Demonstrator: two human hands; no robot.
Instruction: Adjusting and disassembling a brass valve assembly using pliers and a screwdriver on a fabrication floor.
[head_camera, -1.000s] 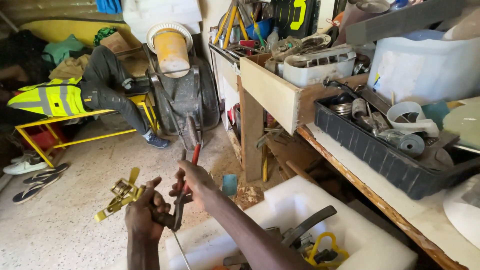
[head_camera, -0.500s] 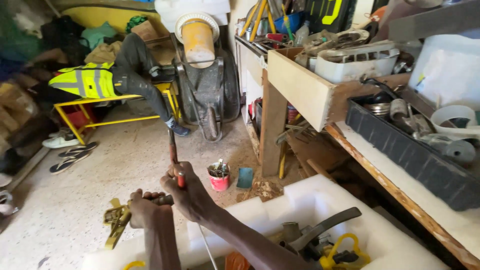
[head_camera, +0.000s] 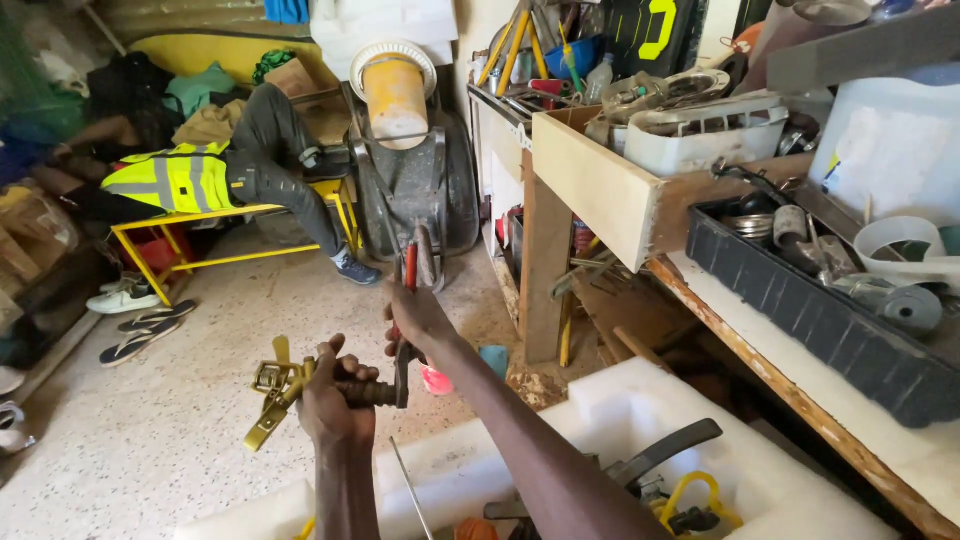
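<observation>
Your left hand (head_camera: 335, 400) is closed in a fist around the dark ribbed grip of a brass fitting (head_camera: 275, 392), which sticks out of the fist toward nine o'clock, with yellowed lever parts angling down toward seven o'clock. Your right hand (head_camera: 415, 318) is wrapped around the red handles of a pair of pliers (head_camera: 408, 330), held nearly upright: the handle ends point to twelve o'clock above your knuckles, and the dark head drops toward six o'clock to meet the ribbed grip just beside your left fist. I cannot tell whether the plier head actually bites the grip or only touches it. Both hands sit near the middle of the view, above the speckled floor (head_camera: 160, 440).

At five o'clock from your hands lies a white foam tray (head_camera: 620, 410) with a grey handle and a yellow loop in its hollows. At three o'clock runs a wooden workbench (head_camera: 800, 400) carrying a dark crate (head_camera: 800, 320) of metal parts. At twelve o'clock stands a grey machine with a yellow bucket (head_camera: 395, 95) on top. At ten o'clock a person in a yellow reflective vest (head_camera: 175, 180) reclines on a yellow frame, with sandals (head_camera: 140, 335) on the floor below.
</observation>
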